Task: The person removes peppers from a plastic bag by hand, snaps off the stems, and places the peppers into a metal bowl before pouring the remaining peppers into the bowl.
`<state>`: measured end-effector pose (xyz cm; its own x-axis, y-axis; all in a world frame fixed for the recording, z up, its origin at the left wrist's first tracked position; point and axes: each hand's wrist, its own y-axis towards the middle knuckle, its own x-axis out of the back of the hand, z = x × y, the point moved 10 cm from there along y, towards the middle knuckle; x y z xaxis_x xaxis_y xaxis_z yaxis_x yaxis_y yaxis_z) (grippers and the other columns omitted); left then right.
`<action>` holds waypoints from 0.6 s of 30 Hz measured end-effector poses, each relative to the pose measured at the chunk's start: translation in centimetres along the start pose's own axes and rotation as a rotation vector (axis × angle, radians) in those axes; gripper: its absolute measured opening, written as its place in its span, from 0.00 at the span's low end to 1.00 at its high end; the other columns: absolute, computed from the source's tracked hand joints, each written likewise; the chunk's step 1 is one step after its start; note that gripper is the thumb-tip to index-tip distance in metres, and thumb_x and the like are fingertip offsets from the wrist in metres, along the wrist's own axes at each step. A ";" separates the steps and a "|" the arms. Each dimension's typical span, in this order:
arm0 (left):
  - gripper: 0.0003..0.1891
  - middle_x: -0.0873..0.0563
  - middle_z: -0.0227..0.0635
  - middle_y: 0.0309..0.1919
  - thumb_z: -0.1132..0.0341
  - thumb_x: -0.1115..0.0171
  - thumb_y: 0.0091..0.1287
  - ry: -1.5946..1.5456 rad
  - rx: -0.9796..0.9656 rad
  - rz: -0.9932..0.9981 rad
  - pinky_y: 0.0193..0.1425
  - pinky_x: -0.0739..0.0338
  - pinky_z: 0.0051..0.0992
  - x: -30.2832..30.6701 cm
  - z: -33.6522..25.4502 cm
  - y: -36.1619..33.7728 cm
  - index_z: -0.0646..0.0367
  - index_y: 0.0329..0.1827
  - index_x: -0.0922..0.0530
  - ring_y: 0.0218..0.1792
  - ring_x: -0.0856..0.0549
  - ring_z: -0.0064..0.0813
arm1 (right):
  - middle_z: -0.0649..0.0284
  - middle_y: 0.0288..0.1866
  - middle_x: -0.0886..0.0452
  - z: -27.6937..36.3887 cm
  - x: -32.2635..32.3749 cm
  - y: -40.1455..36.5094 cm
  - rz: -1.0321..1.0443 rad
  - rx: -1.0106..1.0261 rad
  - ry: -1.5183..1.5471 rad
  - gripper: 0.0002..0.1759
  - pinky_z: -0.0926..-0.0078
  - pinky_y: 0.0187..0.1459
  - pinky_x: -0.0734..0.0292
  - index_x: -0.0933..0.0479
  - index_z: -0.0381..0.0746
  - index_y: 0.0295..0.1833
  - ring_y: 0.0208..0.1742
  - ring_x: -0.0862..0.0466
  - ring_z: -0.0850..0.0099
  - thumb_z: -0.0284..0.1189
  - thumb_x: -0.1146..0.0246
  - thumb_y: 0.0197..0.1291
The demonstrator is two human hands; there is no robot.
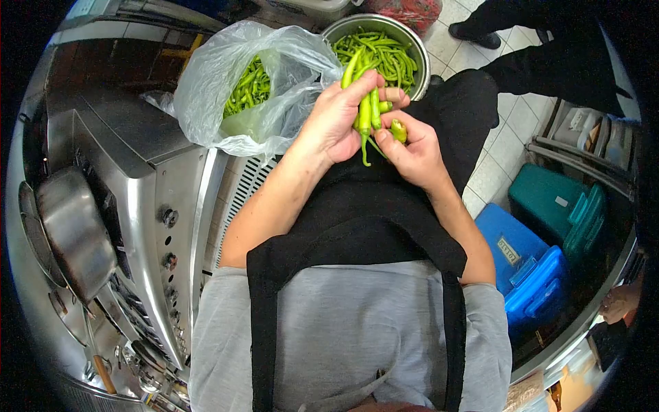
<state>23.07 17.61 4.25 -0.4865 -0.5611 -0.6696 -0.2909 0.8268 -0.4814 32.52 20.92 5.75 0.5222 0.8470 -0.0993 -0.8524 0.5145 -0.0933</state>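
Several long green peppers [365, 113] are held in my left hand [340, 120], its thumb across them and their tips hanging below. My right hand [415, 151] is close beside it, thumb and fingers pinched on a green pepper [398, 130] with its stem end showing. Behind my hands, a round metal bowl [424, 65] holds many green peppers [388, 55]. To its left, an open clear plastic bag [199, 82] has more green peppers [248, 89] inside.
A steel stove [147, 206] with knobs and a metal pot [75, 220] stands at the left. Blue [511, 247] and green [549, 199] lidded bins are at the right. Another person's dark-clad legs [528, 72] show at the upper right. A red bag [408, 12] sits behind the bowl.
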 end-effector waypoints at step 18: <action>0.14 0.13 0.40 0.39 0.59 0.44 0.78 0.472 -0.561 -0.157 0.51 0.19 0.28 -0.1 -5.0 -1.7 0.64 0.49 0.26 0.46 0.13 0.29 | 0.70 0.26 0.23 -2.1 -1.7 0.2 0.076 -0.268 0.353 0.10 0.85 0.16 0.37 0.21 0.36 0.46 0.16 0.29 0.83 0.33 0.40 0.73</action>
<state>19.45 16.46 7.92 -0.6695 -0.7022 -0.2423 -0.7011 0.7051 -0.1063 31.50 19.28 3.84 0.4751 0.7598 -0.4439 -0.8759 0.3600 -0.3213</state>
